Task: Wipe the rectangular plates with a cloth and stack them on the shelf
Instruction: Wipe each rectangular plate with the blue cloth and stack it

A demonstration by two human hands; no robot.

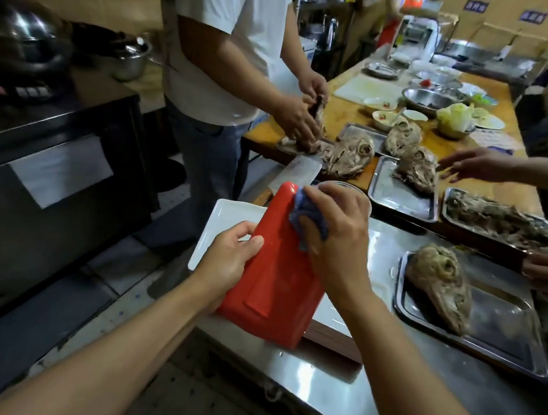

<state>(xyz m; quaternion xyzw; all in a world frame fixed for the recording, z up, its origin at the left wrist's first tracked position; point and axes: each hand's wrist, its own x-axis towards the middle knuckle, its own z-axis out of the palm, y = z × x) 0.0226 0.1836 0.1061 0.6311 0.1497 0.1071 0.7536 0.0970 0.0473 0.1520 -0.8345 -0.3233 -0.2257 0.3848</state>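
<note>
Red and tilted, a rectangular plate (pixel 274 276) sits at the centre of the frame, underside up, above the near edge of the steel bench (pixel 330 380). The left hand (pixel 228 257) grips its left edge, thumb curled over the rim. The right hand (pixel 334 235) presses a bunched blue cloth (pixel 303 211) against the plate's upper part, fingers curled round the cloth. Beneath the red plate lies a white rectangular plate (pixel 226 215), flat on the bench. Lower right, a metal tray (pixel 504 342) carries a large fish head (pixel 442 283). Beyond, on the wooden bench (pixel 353 113), more trays hold fish heads, and a cleaver (pixel 299 172) lies just past the plates. A person in a white shirt (pixel 225 29) stands at upper centre, both hands on a fish. Another person's hand (pixel 474 164) reaches in from the right with spread fingers.
</note>
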